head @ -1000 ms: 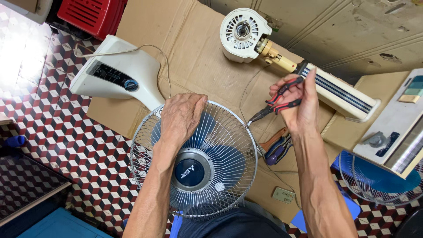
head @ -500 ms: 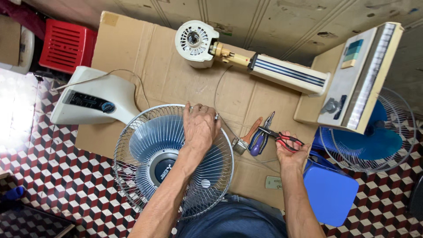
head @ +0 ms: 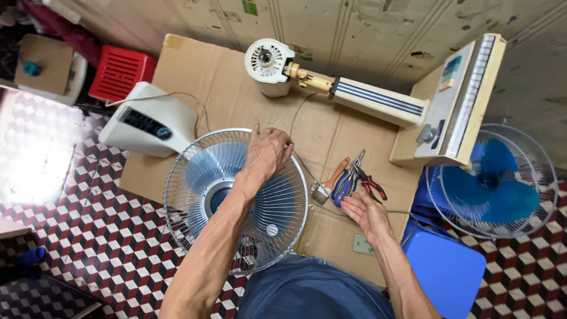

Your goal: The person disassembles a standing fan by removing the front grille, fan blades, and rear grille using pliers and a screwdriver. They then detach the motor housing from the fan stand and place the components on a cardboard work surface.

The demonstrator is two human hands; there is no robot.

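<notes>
We see flattened cardboard [head: 224, 88] on a checkered floor. The white fan base [head: 147, 121] sits at its left edge. Our left hand [head: 267, 150] still presses, fingers curled, on the fan guard [head: 195, 177] rim. Our right hand [head: 366, 212], now empty and open, has just laid the red-handled pliers [head: 372, 184] beside the brush [head: 326, 186], so the tool is released.

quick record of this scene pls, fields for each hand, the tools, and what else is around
left hand: left hand rests on the upper rim of the wire fan guard, fingers curled over it
right hand: right hand open beside the tools, holding nothing
tools: red-handled pliers, blue-handled pliers and a small brush lie together on the cardboard sheet
around: white fan base, fan motor on its pole, second blue fan
</notes>
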